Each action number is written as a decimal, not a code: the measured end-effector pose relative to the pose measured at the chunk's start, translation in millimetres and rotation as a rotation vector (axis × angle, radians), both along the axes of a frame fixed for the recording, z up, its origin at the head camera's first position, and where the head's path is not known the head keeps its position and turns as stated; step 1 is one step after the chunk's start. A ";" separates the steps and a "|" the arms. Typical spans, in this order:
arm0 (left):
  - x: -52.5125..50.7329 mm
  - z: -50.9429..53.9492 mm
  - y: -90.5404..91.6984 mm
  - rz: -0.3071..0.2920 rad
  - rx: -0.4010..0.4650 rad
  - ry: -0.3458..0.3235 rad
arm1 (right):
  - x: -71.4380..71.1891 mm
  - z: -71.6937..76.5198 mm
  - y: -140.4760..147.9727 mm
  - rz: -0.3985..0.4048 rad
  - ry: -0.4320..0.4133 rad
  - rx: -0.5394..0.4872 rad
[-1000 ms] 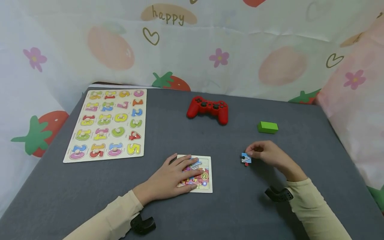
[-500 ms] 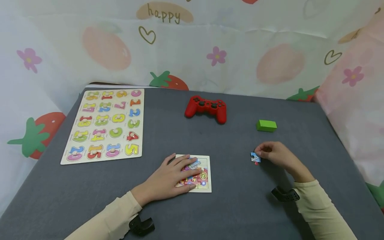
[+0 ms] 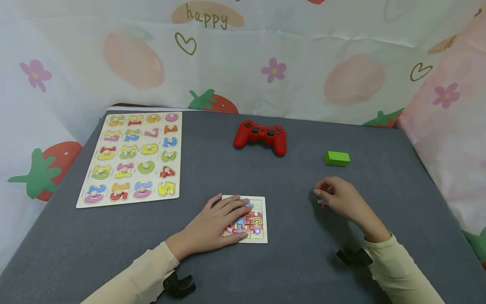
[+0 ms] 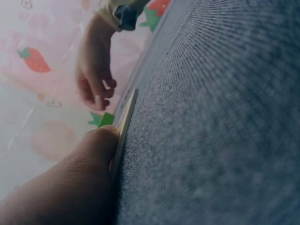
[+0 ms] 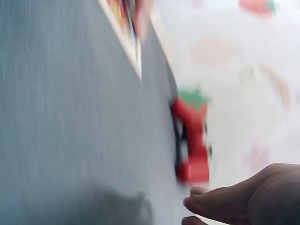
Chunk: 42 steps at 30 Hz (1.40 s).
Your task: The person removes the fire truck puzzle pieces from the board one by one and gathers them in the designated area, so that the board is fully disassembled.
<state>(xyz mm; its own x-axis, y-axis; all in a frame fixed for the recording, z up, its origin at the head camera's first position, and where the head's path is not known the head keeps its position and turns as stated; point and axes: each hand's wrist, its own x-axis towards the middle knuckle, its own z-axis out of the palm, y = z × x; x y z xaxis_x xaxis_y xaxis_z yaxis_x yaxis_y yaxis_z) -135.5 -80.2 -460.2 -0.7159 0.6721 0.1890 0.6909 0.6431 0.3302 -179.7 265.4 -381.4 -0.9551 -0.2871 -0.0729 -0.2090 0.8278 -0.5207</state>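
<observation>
1. The person's left hand [image 3: 212, 226] lies palm down over a small jigsaw board [image 3: 263, 228], its grip spread, fingers apart and fairly straight, covering the left part of the picture
2. The jigsaw board is near the middle of the near half of the grey counter [image 3: 281, 270], with a pale rim and interlocked pieces showing right of the fingers
3. The right hand [image 3: 341, 200] hovers bent to the right of the board, its grip loosely curled, thumb and fingertip apart in the right wrist view, with nothing seen between them
4. A loose puzzle piece [image 3: 321, 202] lies under the right fingertips, well right of the board and partly hidden by the thumb; whether they touch it, I cannot tell
5. A green block [image 3: 337, 158] sits beyond the right hand
6. A red game controller [image 3: 260, 137] is at the far middle
7. A number board [image 3: 178, 166] lies far left
</observation>
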 end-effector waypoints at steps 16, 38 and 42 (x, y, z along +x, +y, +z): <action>0.3 1.8 0.9 0.004 0.015 -0.004 | 44.6 -28.9 -106.4 0.247 0.092 -0.012; 0.9 2.4 0.3 0.012 0.015 -0.002 | 46.2 -32.8 -117.1 0.180 0.106 -0.034; 1.2 2.1 0.0 0.013 0.014 -0.006 | 47.2 -32.7 -118.1 0.177 0.121 -0.033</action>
<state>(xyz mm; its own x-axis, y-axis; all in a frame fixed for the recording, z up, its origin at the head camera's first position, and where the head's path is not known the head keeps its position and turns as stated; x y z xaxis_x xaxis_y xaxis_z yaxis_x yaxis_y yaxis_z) -134.3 -80.2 -458.1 -0.7257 0.6600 0.1942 0.6805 0.6472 0.3436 -132.5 147.3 -414.2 -0.8910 -0.4511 0.0511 -0.4118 0.7556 -0.5093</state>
